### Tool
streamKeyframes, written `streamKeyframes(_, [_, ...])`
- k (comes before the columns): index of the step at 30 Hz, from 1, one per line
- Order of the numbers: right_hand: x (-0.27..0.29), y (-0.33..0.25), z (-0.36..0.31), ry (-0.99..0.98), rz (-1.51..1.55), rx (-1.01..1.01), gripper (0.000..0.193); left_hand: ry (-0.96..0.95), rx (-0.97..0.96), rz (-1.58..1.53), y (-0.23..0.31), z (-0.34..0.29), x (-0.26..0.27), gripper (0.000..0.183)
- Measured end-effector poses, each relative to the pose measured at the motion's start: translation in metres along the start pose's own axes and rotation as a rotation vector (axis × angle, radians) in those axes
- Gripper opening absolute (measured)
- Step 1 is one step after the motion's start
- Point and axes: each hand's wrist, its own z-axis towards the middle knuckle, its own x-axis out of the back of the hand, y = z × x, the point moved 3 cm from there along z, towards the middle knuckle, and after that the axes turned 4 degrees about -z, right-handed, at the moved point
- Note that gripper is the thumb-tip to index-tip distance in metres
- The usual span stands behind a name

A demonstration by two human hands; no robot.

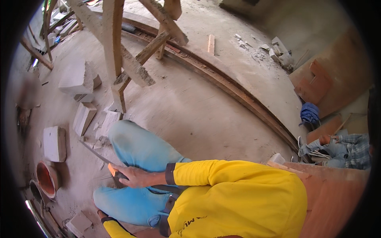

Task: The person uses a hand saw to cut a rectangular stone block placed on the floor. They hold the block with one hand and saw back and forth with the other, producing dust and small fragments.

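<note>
My right hand (137, 177) is closed round the orange and black handle (112, 169) of a handsaw, close above my bent knees. The saw's long grey blade (95, 152) runs away from the handle toward pale blocks on the floor. Near its tip lie a pale block (84, 118) and another block (109, 122) with broken bits beside it. A separate pale block (54, 144) sits farther left. My left hand (101, 214) shows only in part beside my lower knee; its fingers are mostly hidden, and I cannot see whether it holds anything.
A rough wooden trestle (113, 43) stands ahead, near a large pale block (77, 81). Long brown beams (238, 93) cross the floor. At left is a reddish-brown bucket (55, 178). Another person (345, 150) is at the right, near a blue bundle (309, 113) and leaning boards (337, 67).
</note>
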Motion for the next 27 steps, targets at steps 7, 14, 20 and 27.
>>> streamKeyframes(7, [0.014,-0.019,-0.008,-0.030,0.021,0.022,0.075,-0.021,0.029,0.060,-0.002,-0.006,-0.015,0.053])
streamKeyframes(14, [0.011,-0.011,-0.008,0.079,0.025,0.074,0.073,-0.044,0.030,0.069,0.003,-0.008,-0.019,0.052])
streamKeyframes(20, [0.006,0.003,-0.001,0.080,-0.054,0.030,0.067,-0.077,0.021,0.028,-0.003,-0.018,-0.016,0.052])
streamKeyframes(27, [0.015,-0.012,-0.001,0.010,0.033,-0.026,0.068,-0.102,0.076,0.006,-0.044,-0.073,-0.020,0.052])
